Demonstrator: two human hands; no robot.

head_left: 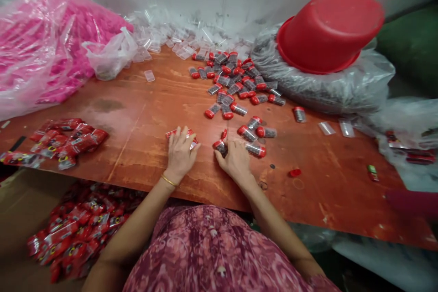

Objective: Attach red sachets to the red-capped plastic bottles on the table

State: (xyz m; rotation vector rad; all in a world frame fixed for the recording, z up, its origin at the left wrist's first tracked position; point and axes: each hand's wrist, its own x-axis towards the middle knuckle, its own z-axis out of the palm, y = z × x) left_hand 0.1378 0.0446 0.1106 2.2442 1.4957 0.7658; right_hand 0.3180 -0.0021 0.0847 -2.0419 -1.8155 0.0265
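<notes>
My left hand [181, 153], with a gold bangle at the wrist, lies palm down with its fingers stretched out on a small red printed packet [193, 140]. Most of that packet is hidden under the fingers. Close by, my right hand [236, 159] is closed, thumb and curled fingers at a small clear tub with a red lid and dark contents [221, 147]. The lid [224, 134] appears raised. Just past the right hand lie several similar red-lidded tubs [247, 133], one of them [256, 150] close beside its fingers.
A heap of red-lidded tubs [236, 80] lies farther back, before many clear plastic pieces [185, 48]. Red packets [73, 139] are at left, more in a box below [82, 223]. A pink-filled bag [58, 41] and a red bucket [335, 32] on a grey bag flank the table.
</notes>
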